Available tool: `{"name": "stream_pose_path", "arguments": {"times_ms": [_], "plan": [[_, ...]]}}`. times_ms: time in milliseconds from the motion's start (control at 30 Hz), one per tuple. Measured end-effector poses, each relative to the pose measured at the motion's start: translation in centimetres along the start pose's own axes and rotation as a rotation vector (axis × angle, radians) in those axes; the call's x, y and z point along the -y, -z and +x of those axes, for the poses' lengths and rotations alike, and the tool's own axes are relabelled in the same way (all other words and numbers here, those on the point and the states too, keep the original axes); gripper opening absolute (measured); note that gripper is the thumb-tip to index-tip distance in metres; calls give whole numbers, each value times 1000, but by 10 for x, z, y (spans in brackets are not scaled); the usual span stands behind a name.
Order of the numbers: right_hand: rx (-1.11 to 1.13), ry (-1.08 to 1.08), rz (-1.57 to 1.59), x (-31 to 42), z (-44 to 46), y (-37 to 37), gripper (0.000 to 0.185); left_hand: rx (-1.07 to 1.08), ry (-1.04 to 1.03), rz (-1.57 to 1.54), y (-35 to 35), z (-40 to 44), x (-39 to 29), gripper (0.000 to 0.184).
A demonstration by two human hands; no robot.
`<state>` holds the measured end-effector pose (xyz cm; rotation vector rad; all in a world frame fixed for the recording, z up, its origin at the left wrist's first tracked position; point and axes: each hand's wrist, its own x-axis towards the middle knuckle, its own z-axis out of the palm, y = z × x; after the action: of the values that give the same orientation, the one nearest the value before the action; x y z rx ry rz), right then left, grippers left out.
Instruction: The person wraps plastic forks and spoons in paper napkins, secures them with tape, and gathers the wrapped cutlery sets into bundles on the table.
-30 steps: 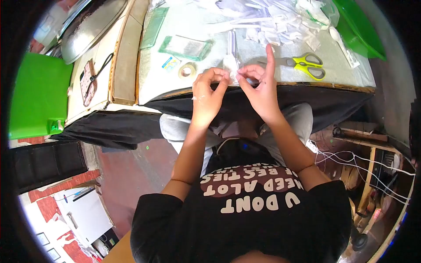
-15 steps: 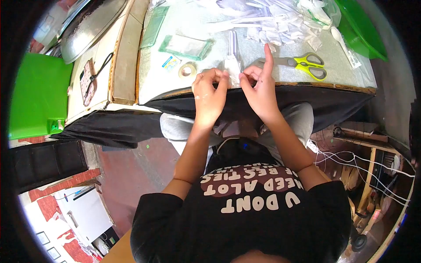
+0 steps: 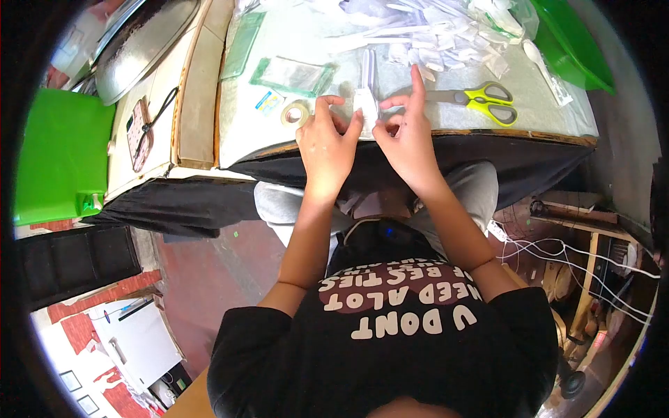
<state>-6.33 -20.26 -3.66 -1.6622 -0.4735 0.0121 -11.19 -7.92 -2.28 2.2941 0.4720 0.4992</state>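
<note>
Support the clear-wrapped packet [image 3: 366,101] flat near the worktable [image 3: 240,122] edge, pressing lightly. Left hand [image 3: 327,145]: open, thumb at the packet's side. Right hand [image 3: 411,143]: index raised; pinch cannot be confirmed.

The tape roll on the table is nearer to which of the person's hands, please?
Left. The left hand is close beside the tape roll, to its right; whether they touch is unclear. The right hand is farther right, past the white packet.
</note>
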Motion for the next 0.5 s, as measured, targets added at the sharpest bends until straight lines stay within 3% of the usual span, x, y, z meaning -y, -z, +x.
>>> {"name": "stream_pose_path", "arguments": {"times_ms": [200,400,500], "plan": [[-51,-24,-46,2,2,-4,95,-104,-234,70,-14,4,20,20],[-37,-39,-119,2,5,-4,96,44,-126,-76,-9,8,19,24],[-30,-27,18,-6,4,-3,97,124,-58,-343,-6,9,19,16]]}}
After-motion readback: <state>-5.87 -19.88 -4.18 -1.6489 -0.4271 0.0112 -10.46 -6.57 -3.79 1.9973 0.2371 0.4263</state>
